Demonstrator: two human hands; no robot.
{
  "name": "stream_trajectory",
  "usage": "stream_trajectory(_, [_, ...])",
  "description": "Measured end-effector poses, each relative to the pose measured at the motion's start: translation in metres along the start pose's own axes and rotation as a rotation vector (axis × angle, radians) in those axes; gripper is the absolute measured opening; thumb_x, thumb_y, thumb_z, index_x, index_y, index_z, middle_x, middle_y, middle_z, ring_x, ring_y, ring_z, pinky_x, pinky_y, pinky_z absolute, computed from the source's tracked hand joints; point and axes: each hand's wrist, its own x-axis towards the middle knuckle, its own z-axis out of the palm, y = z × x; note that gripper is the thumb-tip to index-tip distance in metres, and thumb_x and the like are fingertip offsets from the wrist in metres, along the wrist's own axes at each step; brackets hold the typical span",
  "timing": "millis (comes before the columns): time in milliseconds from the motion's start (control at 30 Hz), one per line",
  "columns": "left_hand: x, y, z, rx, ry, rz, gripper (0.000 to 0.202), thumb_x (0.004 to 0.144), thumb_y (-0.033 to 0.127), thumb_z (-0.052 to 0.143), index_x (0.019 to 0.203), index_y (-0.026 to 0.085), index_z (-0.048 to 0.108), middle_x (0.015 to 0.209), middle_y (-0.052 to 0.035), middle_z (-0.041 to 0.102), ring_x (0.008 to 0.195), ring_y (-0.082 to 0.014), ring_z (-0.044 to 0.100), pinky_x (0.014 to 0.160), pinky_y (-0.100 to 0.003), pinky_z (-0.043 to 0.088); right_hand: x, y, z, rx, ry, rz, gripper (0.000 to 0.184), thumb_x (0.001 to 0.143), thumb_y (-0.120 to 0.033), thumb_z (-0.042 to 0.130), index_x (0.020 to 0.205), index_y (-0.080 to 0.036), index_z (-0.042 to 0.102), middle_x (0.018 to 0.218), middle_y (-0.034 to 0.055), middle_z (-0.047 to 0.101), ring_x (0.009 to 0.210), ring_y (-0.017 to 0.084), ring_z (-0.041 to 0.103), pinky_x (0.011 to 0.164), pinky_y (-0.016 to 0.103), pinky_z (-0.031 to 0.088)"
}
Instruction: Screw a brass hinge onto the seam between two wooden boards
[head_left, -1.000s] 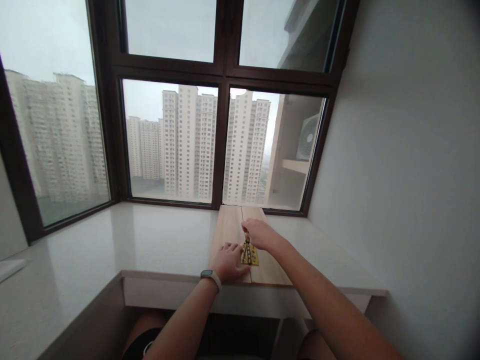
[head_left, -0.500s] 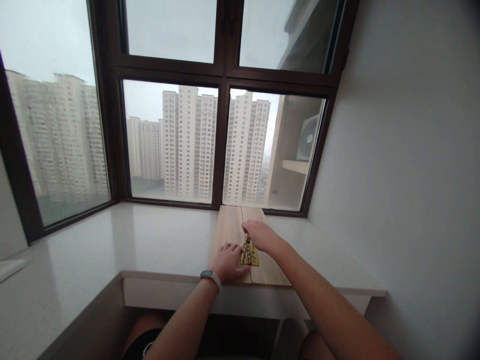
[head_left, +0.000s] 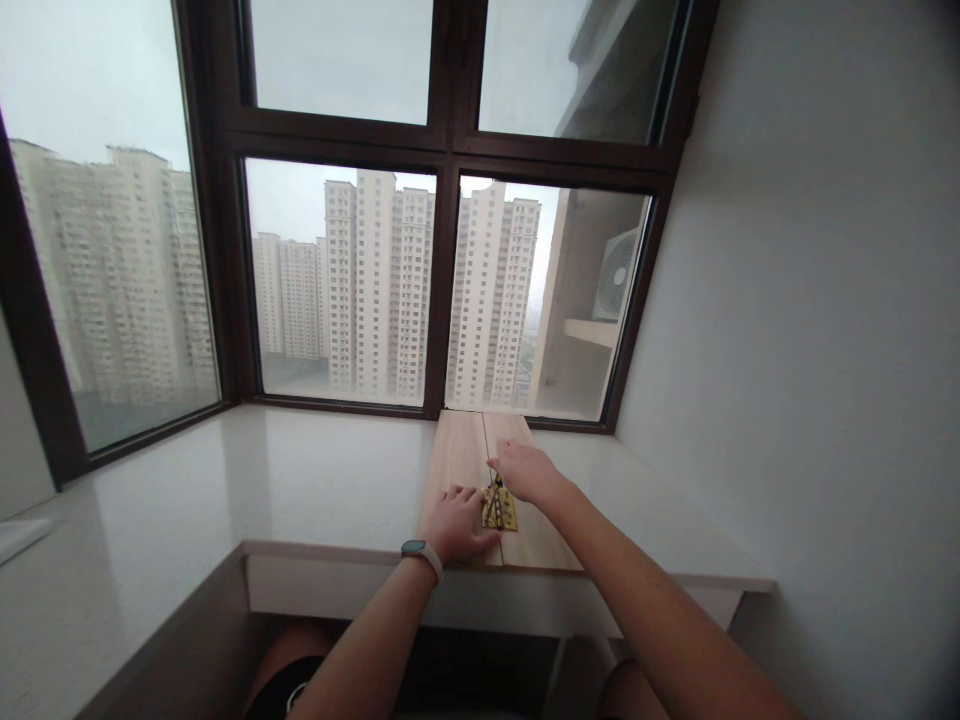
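Two pale wooden boards (head_left: 461, 445) lie side by side on the sill, with a thin seam between them. Across that seam, near the front end, sits a brass-coloured hinge (head_left: 508, 512) with its leaves spread flat. My left hand (head_left: 455, 525) rests flat on the left board, fingers spread, the fingertips and thumb beside the hinge. Over the far edge of the hinge, my right hand (head_left: 525, 468) is closed in a pinch. A small dark piece shows below its fingers, but I cannot make out what it is.
The boards lie on a white window sill (head_left: 322, 480) whose front edge drops to an open space below. Dark-framed windows (head_left: 442, 290) stand behind, and a plain wall (head_left: 810, 300) rises on the right. A flat white object (head_left: 22, 538) lies at the far left.
My right hand has shifted slightly and its wrist has turned over the hinge, the fingers still pinched. The left hand and the boards have stayed put.
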Motion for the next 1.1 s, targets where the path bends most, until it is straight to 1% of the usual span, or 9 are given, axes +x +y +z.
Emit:
stream_trajectory(100, [0.0, 0.0, -0.001, 0.001, 0.002, 0.004, 0.065, 0.08, 0.07, 0.059, 0.13, 0.028, 0.055, 0.133, -0.0094, 0.057, 0.123, -0.0358, 0.046, 0.105, -0.05, 0.035, 0.001, 0.003, 0.006, 0.033, 0.013, -0.068, 0.026, 0.1, -0.036, 0.051, 0.117, -0.016, 0.058, 0.122, 0.0153, 0.061, 0.099, 0.022, 0.066, 0.079, 0.029, 0.044])
stream_trajectory(267, [0.0, 0.003, -0.004, 0.013, -0.019, -0.016, 0.065, 0.079, 0.07, 0.06, 0.13, 0.028, 0.055, 0.133, -0.01, 0.057, 0.123, -0.0366, 0.046, 0.106, -0.051, 0.034, 0.004, 0.004, 0.005, 0.089, 0.065, -0.076, 0.013, 0.092, -0.025, 0.065, 0.103, -0.02, 0.06, 0.106, 0.0062, 0.064, 0.093, 0.017, 0.063, 0.077, 0.025, 0.038])
stream_trajectory(433, [-0.001, 0.003, -0.005, 0.011, -0.03, -0.014, 0.066, 0.08, 0.07, 0.058, 0.131, 0.029, 0.055, 0.134, -0.0097, 0.056, 0.125, -0.0363, 0.045, 0.106, -0.051, 0.034, 0.005, 0.006, 0.001, 0.12, 0.089, -0.131, 0.002, 0.091, -0.02, 0.063, 0.09, -0.019, 0.062, 0.098, 0.005, 0.066, 0.091, 0.016, 0.06, 0.076, 0.024, 0.036])
stream_trajectory(633, [-0.001, 0.003, -0.006, -0.001, -0.037, -0.01, 0.067, 0.081, 0.069, 0.058, 0.134, 0.029, 0.052, 0.136, -0.0097, 0.056, 0.126, -0.0359, 0.045, 0.106, -0.051, 0.034, 0.005, 0.008, -0.005, 0.131, 0.026, -0.216, 0.018, 0.081, -0.005, 0.062, 0.092, -0.018, 0.063, 0.099, 0.0053, 0.068, 0.091, 0.016, 0.061, 0.073, 0.022, 0.037])
stream_trajectory(733, [-0.001, 0.004, -0.006, 0.006, -0.05, -0.02, 0.068, 0.081, 0.069, 0.059, 0.135, 0.029, 0.052, 0.136, -0.01, 0.055, 0.127, -0.0367, 0.044, 0.107, -0.051, 0.033, 0.005, 0.007, -0.007, 0.106, 0.013, -0.203, 0.015, 0.083, -0.009, 0.063, 0.094, -0.019, 0.063, 0.102, 0.006, 0.069, 0.093, 0.017, 0.063, 0.074, 0.023, 0.038])
stream_trajectory(833, [-0.001, 0.004, -0.006, 0.008, -0.044, -0.015, 0.067, 0.081, 0.069, 0.058, 0.134, 0.029, 0.053, 0.136, -0.0099, 0.056, 0.127, -0.0364, 0.044, 0.107, -0.051, 0.034, 0.005, 0.004, -0.008, 0.07, 0.016, -0.136, 0.009, 0.091, -0.025, 0.062, 0.099, -0.019, 0.064, 0.105, 0.0089, 0.071, 0.096, 0.019, 0.065, 0.077, 0.026, 0.04])
stream_trajectory(933, [-0.001, 0.003, -0.005, 0.003, -0.028, -0.01, 0.067, 0.08, 0.069, 0.059, 0.133, 0.029, 0.053, 0.134, -0.0094, 0.057, 0.125, -0.0361, 0.046, 0.106, -0.051, 0.035, 0.005, 0.001, -0.007, 0.044, 0.022, -0.067, 0.024, 0.096, -0.04, 0.056, 0.102, -0.019, 0.066, 0.104, 0.0121, 0.072, 0.095, 0.022, 0.066, 0.075, 0.028, 0.042])
stream_trajectory(1000, [-0.001, 0.003, -0.004, 0.0, -0.016, -0.007, 0.065, 0.08, 0.069, 0.059, 0.131, 0.029, 0.054, 0.133, -0.0092, 0.058, 0.124, -0.036, 0.046, 0.106, -0.051, 0.035, 0.005, 0.001, -0.006, 0.028, 0.027, -0.054, 0.026, 0.097, -0.042, 0.055, 0.103, -0.019, 0.066, 0.102, 0.0125, 0.072, 0.093, 0.023, 0.067, 0.073, 0.029, 0.042])
stream_trajectory(1100, [0.0, 0.002, -0.003, -0.003, -0.014, -0.005, 0.063, 0.08, 0.069, 0.06, 0.129, 0.029, 0.055, 0.131, -0.0094, 0.058, 0.123, -0.036, 0.047, 0.105, -0.051, 0.035, 0.004, 0.001, -0.006, 0.009, 0.032, -0.1, 0.016, 0.095, -0.031, 0.056, 0.101, -0.019, 0.065, 0.103, 0.0118, 0.072, 0.093, 0.022, 0.067, 0.072, 0.028, 0.042])
